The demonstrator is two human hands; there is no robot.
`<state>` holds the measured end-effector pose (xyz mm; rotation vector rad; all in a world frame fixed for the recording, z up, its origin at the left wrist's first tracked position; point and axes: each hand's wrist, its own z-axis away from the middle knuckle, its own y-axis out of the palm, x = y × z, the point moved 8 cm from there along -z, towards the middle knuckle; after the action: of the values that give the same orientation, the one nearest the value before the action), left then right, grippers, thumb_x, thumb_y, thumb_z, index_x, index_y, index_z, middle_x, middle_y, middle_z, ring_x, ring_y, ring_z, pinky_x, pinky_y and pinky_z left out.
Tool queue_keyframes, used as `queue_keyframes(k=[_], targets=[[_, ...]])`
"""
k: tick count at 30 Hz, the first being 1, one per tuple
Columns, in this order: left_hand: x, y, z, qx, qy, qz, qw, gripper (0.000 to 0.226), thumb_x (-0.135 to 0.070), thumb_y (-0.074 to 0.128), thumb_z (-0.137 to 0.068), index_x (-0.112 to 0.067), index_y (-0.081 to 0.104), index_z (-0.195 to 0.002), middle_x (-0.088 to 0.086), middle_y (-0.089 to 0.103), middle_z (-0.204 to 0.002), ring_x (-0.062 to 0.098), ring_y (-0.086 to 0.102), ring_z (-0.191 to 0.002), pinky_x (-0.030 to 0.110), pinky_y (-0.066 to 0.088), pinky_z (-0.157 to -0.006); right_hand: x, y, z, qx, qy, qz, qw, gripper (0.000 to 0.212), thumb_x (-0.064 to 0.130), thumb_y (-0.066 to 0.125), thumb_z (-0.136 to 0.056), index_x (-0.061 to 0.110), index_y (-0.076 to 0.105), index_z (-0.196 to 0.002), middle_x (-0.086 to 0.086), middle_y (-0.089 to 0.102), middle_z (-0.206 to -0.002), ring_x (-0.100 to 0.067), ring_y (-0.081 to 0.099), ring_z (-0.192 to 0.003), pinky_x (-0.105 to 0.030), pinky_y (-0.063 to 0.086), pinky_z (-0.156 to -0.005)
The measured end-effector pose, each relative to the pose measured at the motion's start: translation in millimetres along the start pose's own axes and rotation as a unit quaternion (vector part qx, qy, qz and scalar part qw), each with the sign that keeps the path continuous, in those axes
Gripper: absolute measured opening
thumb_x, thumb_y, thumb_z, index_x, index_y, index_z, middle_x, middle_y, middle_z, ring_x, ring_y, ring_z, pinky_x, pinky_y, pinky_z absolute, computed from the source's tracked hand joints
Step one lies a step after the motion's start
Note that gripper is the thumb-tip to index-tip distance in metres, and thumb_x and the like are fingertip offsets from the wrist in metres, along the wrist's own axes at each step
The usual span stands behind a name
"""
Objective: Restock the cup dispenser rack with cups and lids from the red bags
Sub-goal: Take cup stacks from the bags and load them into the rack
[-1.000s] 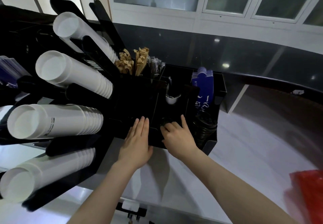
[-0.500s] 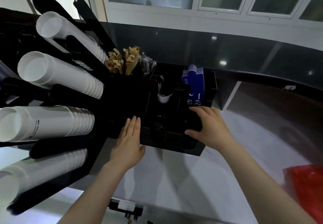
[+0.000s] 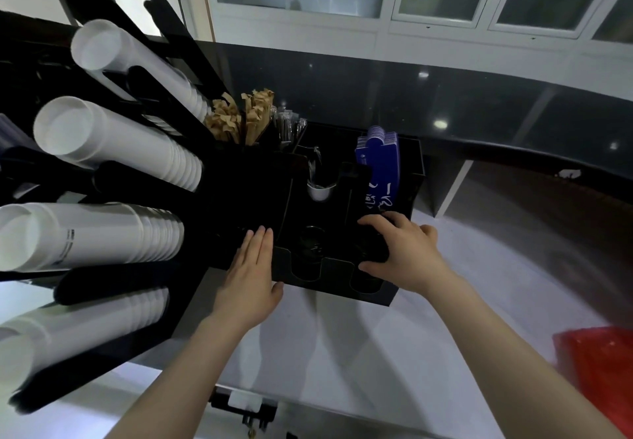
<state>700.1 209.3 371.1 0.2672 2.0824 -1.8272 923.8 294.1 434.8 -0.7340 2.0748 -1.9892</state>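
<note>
The black cup dispenser rack (image 3: 113, 181) on the left holds several sideways stacks of white paper cups (image 3: 102, 233). Joined to it is a black countertop organizer (image 3: 335, 284) with lid slots along its front. My left hand (image 3: 251, 267) lies flat, fingers straight, on the organizer's left front part. My right hand (image 3: 407, 253) reaches into the right slot, and its fingers and thumb curl round a stack of black lids (image 3: 371, 247). More black lids (image 3: 310, 243) sit in the middle slot. A red bag (image 3: 603, 373) lies on the white counter at the lower right.
Behind the slots the organizer holds brown paper packets (image 3: 239, 120), wrapped straws (image 3: 287, 127), a small white cup (image 3: 320, 192) and blue cup sleeves (image 3: 378, 161). A dark curved ledge (image 3: 513, 130) runs behind it. White counter (image 3: 342, 353) lies in front.
My right hand moved from the middle slot to the right slot and closed round the black lids there. My left hand stayed flat on the organizer.
</note>
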Motion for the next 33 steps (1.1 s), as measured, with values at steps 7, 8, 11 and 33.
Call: queue_keyframes(k=[7,8,11,33], targets=[[1,0,0,0.001,-0.001,0.002,1.000,0.089,-0.027,0.058,-0.091,-0.014,-0.006,-0.152,-0.001,-0.008,-0.160,0.003,-0.023,-0.136,0.032,0.005,-0.117,0,-19,6,-0.087,0.003,-0.084,0.993,0.072,0.046,0.075,-0.073,0.045,0.038,-0.135,0.005,0.038,-0.144,-0.020,0.039,-0.130,-0.044,0.026,-0.103],[0,0,0,0.001,0.000,0.002,1.000,0.089,-0.027,0.058,-0.091,-0.014,-0.005,-0.152,-0.001,-0.007,-0.160,0.004,-0.022,-0.136,0.032,0.005,-0.117,1,-22,6,-0.091,0.000,-0.093,0.991,0.072,0.044,0.077,-0.073,0.043,0.039,-0.135,0.004,0.037,-0.145,-0.022,0.040,-0.130,-0.044,0.029,-0.104],[0,0,0,0.006,0.002,0.009,1.000,0.089,-0.027,0.059,-0.090,-0.014,-0.004,-0.152,0.000,-0.007,-0.160,0.005,-0.021,-0.138,0.033,0.006,-0.117,6,-24,5,-0.086,-0.004,-0.123,0.989,0.073,0.036,0.078,-0.075,0.038,0.040,-0.137,-0.001,0.031,-0.149,-0.029,0.036,-0.133,-0.046,0.038,-0.107],[17,-55,33,-0.082,0.035,-0.011,0.996,0.081,-0.029,0.055,-0.092,-0.015,0.002,-0.151,-0.007,-0.010,-0.154,0.001,-0.015,-0.138,0.011,-0.015,-0.108,131,2,-35,-0.068,-0.113,-0.280,0.951,0.073,0.036,0.076,-0.078,0.028,0.036,-0.139,0.001,0.036,-0.142,-0.017,0.034,-0.132,-0.036,0.034,-0.111]])
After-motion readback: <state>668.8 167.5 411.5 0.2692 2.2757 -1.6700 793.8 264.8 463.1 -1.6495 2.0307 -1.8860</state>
